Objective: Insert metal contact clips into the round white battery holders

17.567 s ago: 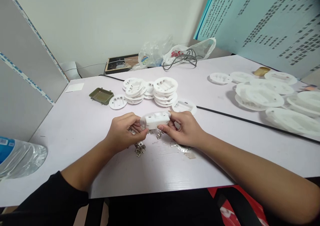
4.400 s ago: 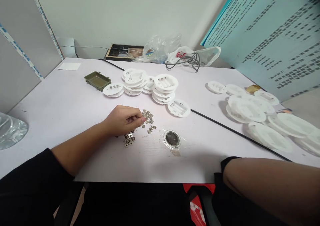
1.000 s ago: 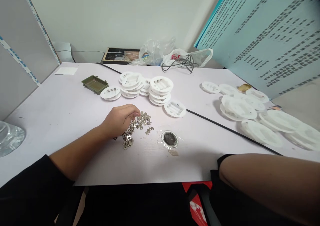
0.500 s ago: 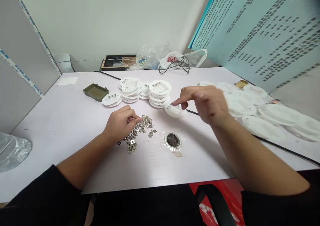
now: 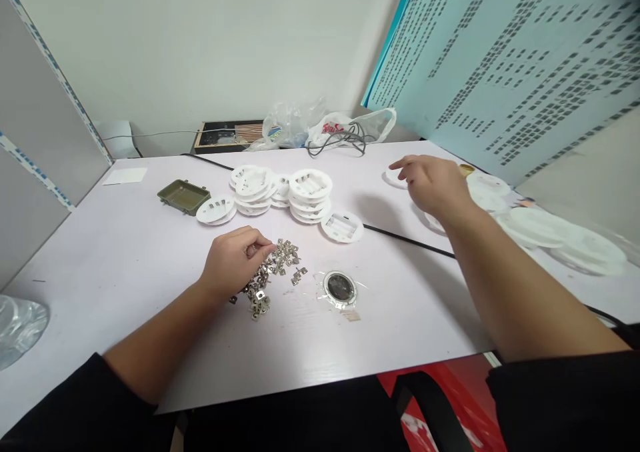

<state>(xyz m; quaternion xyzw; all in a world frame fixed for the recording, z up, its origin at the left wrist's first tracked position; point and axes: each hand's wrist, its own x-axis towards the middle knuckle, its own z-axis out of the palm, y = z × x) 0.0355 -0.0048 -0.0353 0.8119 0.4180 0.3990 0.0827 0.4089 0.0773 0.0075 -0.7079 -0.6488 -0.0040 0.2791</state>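
Observation:
My left hand (image 5: 235, 259) rests at a loose pile of small shiny metal battery contacts (image 5: 286, 257), thumb and forefinger pinched together. What the pinch holds, if anything, is too small to make out. My right hand (image 5: 431, 180) is above the group of white round plastic covers (image 5: 533, 225) on the right, fingers stretched out and no object seen in them. Its fingertips are close to a white disc (image 5: 395, 177) at the group's far edge. A single white battery-compartment disc (image 5: 343, 227) lies face up mid-table, beside a stack of similar discs (image 5: 311, 195).
A dark round piece in a clear-edged ring (image 5: 340, 287) is set in the table near the front. An olive tray (image 5: 183, 197) sits left of more stacked discs (image 5: 253, 189). A black cable (image 5: 407, 239) crosses the table. Plastic bags (image 5: 330, 129) lie at the back.
My right hand has left the single disc mid-table and moved right and away, over the white covers. That disc now lies flat. My left hand stays pinched at the metal pile.

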